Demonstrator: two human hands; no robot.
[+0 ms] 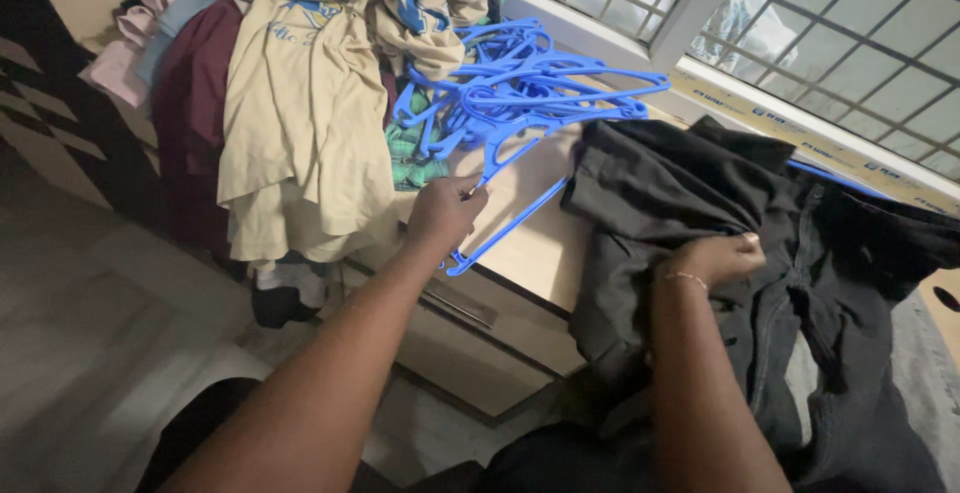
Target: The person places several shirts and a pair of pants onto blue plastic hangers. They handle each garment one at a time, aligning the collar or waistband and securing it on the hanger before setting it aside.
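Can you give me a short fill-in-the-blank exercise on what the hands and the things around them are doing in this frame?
1. The left hand grips a hanger coloured ____.
2. The right hand clutches a ____ garment.
3. The pile of hangers lies beside a heap of ____.
4. On its wrist the right hand wears a thin ____.

Missing words: blue; black; clothes; bracelet

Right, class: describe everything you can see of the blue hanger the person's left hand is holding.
The blue hanger looks like thin, smooth plastic. It lies tilted across the pale wooden surface, one slim arm running diagonally toward the dark trousers, its lower end curving past the surface's edge. The left hand grips it near the middle. Its upper part meets the heap of blue hangers; where one ends is unclear.
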